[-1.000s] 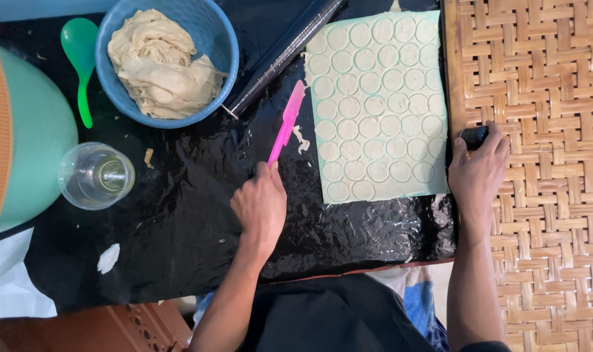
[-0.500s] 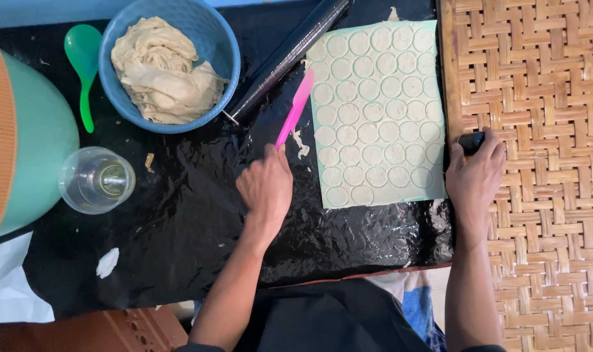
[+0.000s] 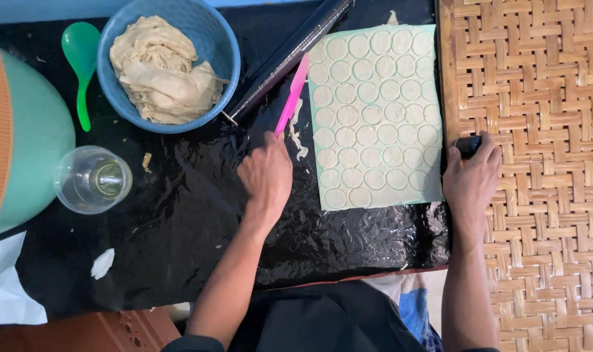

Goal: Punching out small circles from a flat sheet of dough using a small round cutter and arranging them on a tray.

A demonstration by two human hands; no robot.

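Note:
My left hand (image 3: 266, 175) rests on the black plastic sheet (image 3: 179, 234) and grips the lower end of a pink plastic knife (image 3: 294, 91), whose blade points up along the left edge of a rolled dough sheet (image 3: 374, 111). That sheet is scored with several rows of round cut-outs. My right hand (image 3: 471, 182) lies at the dough's right edge, on the border of the woven mat, closed around a small black object (image 3: 467, 145). A black rolling pin (image 3: 290, 55) lies diagonally just left of the knife.
A blue bowl (image 3: 215, 39) of dough scraps sits at the top left. A green spoon (image 3: 80, 65), a clear glass (image 3: 91, 179) and a green lid (image 3: 29, 143) are on the left. The woven bamboo mat (image 3: 537, 130) covers the right side.
My left hand and the pink knife have moved up and to the right, closer to the dough sheet's left edge. My right hand has stayed in place.

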